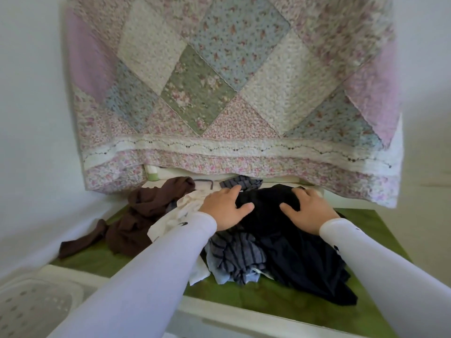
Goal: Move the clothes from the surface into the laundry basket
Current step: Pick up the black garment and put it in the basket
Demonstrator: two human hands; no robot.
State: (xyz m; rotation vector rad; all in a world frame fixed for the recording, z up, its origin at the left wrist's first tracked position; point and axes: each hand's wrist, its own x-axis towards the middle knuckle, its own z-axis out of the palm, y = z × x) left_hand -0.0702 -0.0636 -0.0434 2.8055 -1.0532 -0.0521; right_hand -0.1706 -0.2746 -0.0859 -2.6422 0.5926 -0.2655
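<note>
A heap of clothes lies on a green surface point(246, 292). On top is a black garment point(266, 208), and both hands press on it. My left hand point(225, 208) curls over its left side with the thumb on the cloth. My right hand point(306, 208) clasps its right side. Under it lie a grey striped garment point(234, 257) and a dark navy garment point(307, 264). A white garment point(170, 223) and a brown garment point(144, 215) spread out to the left. The white perforated laundry basket point(36, 298) stands at the lower left.
A patchwork floral quilt point(219, 81) hangs over the bed edge right behind the heap. Another striped piece point(241, 184) peeks out beneath it. A white wall point(31, 118) closes the left side.
</note>
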